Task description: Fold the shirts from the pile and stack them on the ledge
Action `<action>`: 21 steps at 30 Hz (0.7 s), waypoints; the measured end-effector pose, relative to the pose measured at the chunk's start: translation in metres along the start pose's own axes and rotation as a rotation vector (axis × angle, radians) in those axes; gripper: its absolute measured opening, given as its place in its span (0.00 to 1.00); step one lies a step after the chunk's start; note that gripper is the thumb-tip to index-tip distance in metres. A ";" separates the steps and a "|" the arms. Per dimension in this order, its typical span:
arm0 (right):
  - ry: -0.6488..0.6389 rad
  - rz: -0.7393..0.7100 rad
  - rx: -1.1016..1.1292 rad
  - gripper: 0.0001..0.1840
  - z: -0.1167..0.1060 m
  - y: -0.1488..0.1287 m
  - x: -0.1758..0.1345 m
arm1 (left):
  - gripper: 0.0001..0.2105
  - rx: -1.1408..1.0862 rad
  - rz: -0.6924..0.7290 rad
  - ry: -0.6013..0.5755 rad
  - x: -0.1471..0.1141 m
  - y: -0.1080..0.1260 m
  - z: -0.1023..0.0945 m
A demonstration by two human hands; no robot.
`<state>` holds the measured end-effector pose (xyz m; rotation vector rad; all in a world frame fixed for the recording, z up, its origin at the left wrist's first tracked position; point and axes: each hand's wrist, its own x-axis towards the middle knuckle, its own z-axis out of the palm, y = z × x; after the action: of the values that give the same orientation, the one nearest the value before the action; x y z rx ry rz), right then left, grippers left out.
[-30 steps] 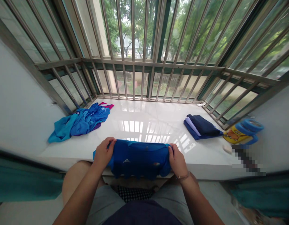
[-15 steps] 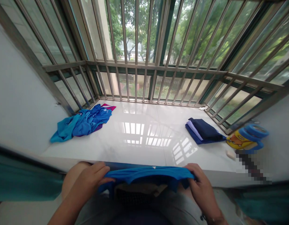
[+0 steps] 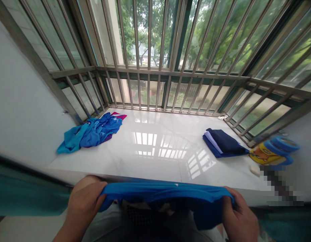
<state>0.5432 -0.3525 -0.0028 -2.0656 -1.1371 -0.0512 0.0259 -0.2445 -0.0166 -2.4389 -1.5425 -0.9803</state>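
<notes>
A blue garment (image 3: 162, 191) is stretched sideways between my two hands, just in front of the sill's near edge and above my lap. My left hand (image 3: 86, 198) is closed on its left end. At the other end, my right hand (image 3: 239, 213) pinches the fabric between thumb and fingers. Part of the cloth hangs down near my right hand, and its lower folds are in shadow. What kind of garment it is I cannot tell.
A crumpled heap of blue clothes (image 3: 94, 132) lies on the white sill (image 3: 155, 161) at the left. Folded dark clothes (image 3: 223, 143) sit at the right, beside a yellow and blue jug (image 3: 273, 151) and a small pale object (image 3: 254, 170). Metal bars (image 3: 162, 72) line the window.
My hands have moved farther apart, the right one rightward and down, the left one leftward. The blue garment is now pulled wider and straighter. The view has shifted slightly.
</notes>
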 end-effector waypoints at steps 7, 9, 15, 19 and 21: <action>0.162 -0.373 -0.038 0.21 -0.011 -0.026 0.084 | 0.15 -0.032 -0.057 -0.255 0.078 -0.039 -0.033; 0.133 -0.457 -0.008 0.25 0.006 -0.054 0.137 | 0.20 -0.007 -0.085 -0.288 0.138 -0.050 -0.029; -0.129 -0.455 -0.140 0.33 0.097 -0.168 0.310 | 0.22 0.044 -0.092 -0.276 0.346 -0.075 0.029; -0.188 -0.411 -0.225 0.19 0.156 -0.211 0.353 | 0.18 0.266 -0.202 -0.300 0.411 -0.064 0.078; -0.197 -0.416 -0.252 0.22 0.180 -0.215 0.341 | 0.18 0.293 -0.211 -0.299 0.407 -0.050 0.104</action>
<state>0.5348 0.0702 0.1259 -2.0451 -1.7468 -0.2062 0.1472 0.1385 0.1171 -2.3265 -1.9117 -0.3815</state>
